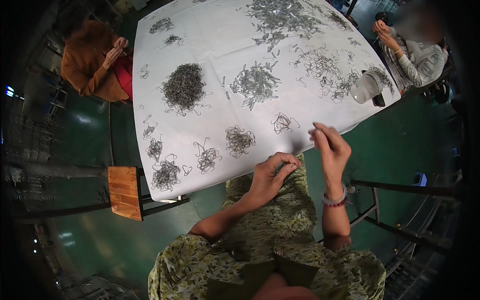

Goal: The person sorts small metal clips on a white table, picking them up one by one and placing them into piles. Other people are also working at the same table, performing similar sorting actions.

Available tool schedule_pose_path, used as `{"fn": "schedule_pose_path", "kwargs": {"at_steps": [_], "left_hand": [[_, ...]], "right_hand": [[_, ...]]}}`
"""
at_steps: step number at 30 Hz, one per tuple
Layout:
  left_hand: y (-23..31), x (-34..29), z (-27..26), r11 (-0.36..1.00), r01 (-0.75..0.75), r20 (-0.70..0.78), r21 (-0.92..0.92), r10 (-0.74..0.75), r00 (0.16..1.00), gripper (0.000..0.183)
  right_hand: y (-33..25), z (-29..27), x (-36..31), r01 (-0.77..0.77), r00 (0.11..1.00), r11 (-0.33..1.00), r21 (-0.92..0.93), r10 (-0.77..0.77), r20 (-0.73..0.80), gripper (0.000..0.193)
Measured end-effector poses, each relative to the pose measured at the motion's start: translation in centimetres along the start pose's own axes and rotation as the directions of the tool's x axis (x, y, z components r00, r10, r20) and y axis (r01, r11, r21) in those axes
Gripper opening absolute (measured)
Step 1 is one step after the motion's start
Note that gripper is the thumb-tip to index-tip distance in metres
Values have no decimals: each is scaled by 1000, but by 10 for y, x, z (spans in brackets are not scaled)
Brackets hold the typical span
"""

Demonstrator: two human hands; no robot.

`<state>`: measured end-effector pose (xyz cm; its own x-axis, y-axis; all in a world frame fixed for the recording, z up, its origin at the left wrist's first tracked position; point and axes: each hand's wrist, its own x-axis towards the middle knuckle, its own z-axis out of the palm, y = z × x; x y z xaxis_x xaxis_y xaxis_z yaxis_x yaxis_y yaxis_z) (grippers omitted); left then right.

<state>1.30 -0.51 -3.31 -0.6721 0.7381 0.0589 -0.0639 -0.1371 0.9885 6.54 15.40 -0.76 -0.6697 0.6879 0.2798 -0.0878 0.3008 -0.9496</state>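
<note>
My left hand [272, 176] is in front of the table's near edge, over my lap. Its thumb and forefinger are pinched together, and whatever is between them is too small to make out. Higher and to the right, my right hand [332, 149] is raised by the table edge with its fingers bent and the tips close together; anything in them cannot be made out. Closest to the hands on the white-covered table [215, 150] lies a small cluster of bent wire hooks [283, 123]. Left of it are larger clusters of wire hooks [240, 141].
A dense hook heap [184, 87] and a pile of short, shiny strips [256, 84] lie mid-table, more strips [287, 20] farther back. A clear plastic cup [366, 87] tilts at the right edge. One person [95, 65] sits left, another [415, 60] right. A wooden stool [125, 192] stands left.
</note>
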Motion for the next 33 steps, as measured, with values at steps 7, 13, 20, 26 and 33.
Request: {"fn": "schedule_pose_path", "kwargs": {"at_steps": [7,13,20,26,33], "left_hand": [[-6,-1,-4,984,-4,1,179,4,1000,9],[-6,-4,-14,961,-57,-9,270,61,998,8],[-11,-6,-6,983,-50,-37,175,57,998,5],[-10,-4,7,986,22,-22,165,-18,1000,6],[-5,-7,11,975,-60,12,214,59,998,7]], "right_hand": [[120,88,114,456,857,770,-446,-244,454,14],[128,97,104,509,837,653,-561,-224,499,13],[98,64,85,204,948,941,-269,-121,295,19],[123,36,104,56,990,961,-272,-18,141,22],[160,15,106,-47,995,998,-52,51,84,16]]}}
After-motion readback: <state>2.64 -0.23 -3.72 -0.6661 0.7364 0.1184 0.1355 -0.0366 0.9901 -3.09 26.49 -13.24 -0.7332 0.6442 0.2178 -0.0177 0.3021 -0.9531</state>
